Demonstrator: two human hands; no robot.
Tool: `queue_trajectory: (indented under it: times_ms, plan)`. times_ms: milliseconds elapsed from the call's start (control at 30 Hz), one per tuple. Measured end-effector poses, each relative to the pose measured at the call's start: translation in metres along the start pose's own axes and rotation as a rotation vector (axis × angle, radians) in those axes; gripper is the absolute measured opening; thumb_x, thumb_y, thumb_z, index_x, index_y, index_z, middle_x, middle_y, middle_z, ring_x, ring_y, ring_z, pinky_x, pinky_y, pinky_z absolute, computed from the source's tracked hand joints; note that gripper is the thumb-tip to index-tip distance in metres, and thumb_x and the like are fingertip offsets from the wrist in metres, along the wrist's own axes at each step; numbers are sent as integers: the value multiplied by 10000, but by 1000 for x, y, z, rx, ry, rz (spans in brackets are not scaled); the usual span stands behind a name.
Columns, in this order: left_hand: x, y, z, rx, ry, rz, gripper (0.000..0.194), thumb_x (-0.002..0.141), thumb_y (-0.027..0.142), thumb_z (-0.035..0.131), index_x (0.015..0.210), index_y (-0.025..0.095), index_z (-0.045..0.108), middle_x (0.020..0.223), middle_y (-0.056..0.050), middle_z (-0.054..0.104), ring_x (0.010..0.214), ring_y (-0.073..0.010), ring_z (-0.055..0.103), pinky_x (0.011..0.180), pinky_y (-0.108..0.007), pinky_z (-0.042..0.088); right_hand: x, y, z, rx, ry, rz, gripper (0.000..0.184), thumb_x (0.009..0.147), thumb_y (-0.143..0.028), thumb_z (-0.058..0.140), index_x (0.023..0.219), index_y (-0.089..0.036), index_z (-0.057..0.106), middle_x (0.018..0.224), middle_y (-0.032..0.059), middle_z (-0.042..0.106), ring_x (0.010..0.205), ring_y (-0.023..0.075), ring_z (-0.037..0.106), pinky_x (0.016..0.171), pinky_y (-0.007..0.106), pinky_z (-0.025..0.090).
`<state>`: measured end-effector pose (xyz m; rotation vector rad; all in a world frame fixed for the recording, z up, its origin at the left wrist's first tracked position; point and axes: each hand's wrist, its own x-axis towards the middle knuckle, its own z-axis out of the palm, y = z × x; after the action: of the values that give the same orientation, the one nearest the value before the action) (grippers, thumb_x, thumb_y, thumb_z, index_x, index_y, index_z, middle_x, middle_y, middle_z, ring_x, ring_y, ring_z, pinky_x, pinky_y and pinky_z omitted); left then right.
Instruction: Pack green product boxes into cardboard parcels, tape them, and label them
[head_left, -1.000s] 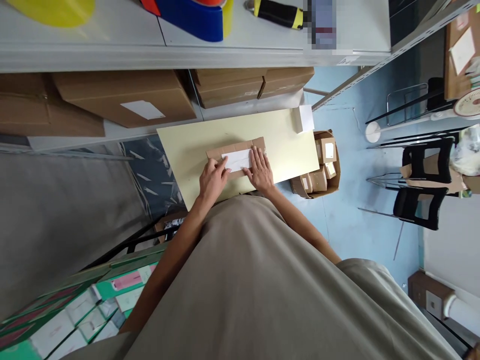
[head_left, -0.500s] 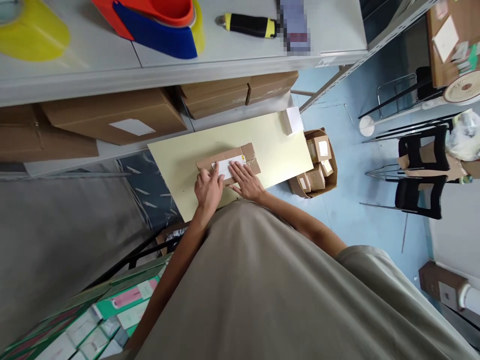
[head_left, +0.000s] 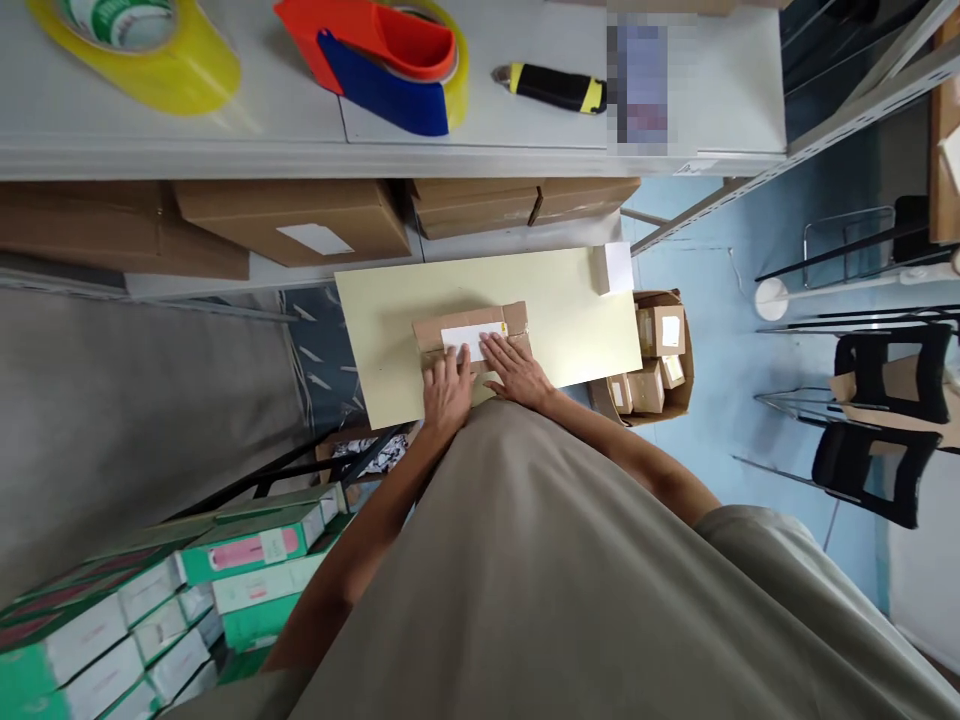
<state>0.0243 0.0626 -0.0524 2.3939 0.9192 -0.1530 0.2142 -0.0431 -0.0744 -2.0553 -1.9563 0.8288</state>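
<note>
A small cardboard box (head_left: pixel 431 333) lies on a pale yellow board (head_left: pixel 577 330), close against my body. On its upper face is a white label (head_left: pixel 472 338) with a small yellow mark near one corner. My left hand (head_left: pixel 448 392) rests at the near left edge of the box, its fingertips on the lower part of the label. Flat across the right side of the label and box lies my right hand (head_left: pixel 519 372), fingers stretched out. Neither hand grasps the box.
A white block (head_left: pixel 617 268) stands at the board's far right corner. Beyond it, an open carton (head_left: pixel 681 395) holds several small boxes. The shelf above bears a tape dispenser (head_left: pixel 390 75), a tape roll (head_left: pixel 180 65) and a utility knife (head_left: pixel 555 88). Green-and-white boxes (head_left: pixel 255 590) are stacked lower left.
The view has shifted, so the shelf and board appear further right. My left hand has slid toward the near edge, its fingers now flatter on the label. My right hand stays on the label.
</note>
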Motion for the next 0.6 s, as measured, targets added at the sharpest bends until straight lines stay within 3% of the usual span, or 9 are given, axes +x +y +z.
queue_trajectory:
  times_ms: [67, 167, 300, 367, 433, 500, 600]
  plan:
    - [2, 5, 3, -72, -3, 84, 742, 1116, 466, 538, 1787, 165, 439, 1772, -283, 484, 1635, -469, 451, 1353, -675, 291, 4, 3, -3, -14, -21, -25, 831, 1148, -376, 552, 1859, -96, 226, 1940, 132, 158, 1827, 307, 112, 1506, 533, 59]
    - [-5, 2, 9, -134, 24, 123, 743, 1114, 422, 510, 1804, 166, 408, 1836, -215, 432, 1732, -416, 354, 1431, -648, 148, -3, 17, -12, -24, -11, 8, 811, 1121, -272, 576, 1863, -182, 263, 1951, 83, 123, 1831, 312, 64, 1502, 572, 44]
    - [-30, -18, 22, -158, 161, -81, 755, 1103, 369, 498, 1804, 110, 390, 1886, -194, 331, 1793, -409, 206, 1455, -637, 68, -31, 45, -20, 36, 58, 170, 873, 1094, -289, 657, 1870, -291, 257, 1961, 45, 32, 1830, 347, -9, 1486, 644, 58]
    - [-43, -34, 29, -190, 243, -254, 839, 1076, 415, 579, 1817, 100, 344, 1905, -208, 272, 1804, -430, 139, 1453, -649, 96, -44, 59, -18, 119, 121, 311, 1045, 1068, -425, 740, 1890, -260, 117, 1961, 91, 20, 1828, 372, -13, 1476, 667, 102]
    - [-49, -52, 37, -262, 306, -413, 1016, 999, 474, 721, 1835, 104, 276, 1906, -236, 252, 1799, -450, 148, 1445, -654, 169, -52, 72, -12, 249, 151, 438, 1220, 1011, -560, 808, 1891, -235, 28, 1953, 140, 110, 1825, 400, 41, 1457, 688, 190]
    - [-46, -70, 43, -381, 318, -516, 1170, 894, 451, 843, 1841, 123, 240, 1884, -255, 302, 1777, -444, 248, 1432, -626, 257, -53, 81, -5, 408, 133, 504, 1285, 948, -640, 854, 1892, -242, 77, 1923, 155, 256, 1815, 417, 137, 1432, 684, 276]
    - [-28, -87, 46, -599, 253, -587, 1239, 790, 298, 892, 1834, 143, 243, 1833, -267, 408, 1729, -397, 394, 1398, -562, 359, -41, 83, 5, 616, 101, 504, 1258, 870, -657, 907, 1865, -222, 273, 1862, 166, 408, 1764, 416, 330, 1425, 610, 332]
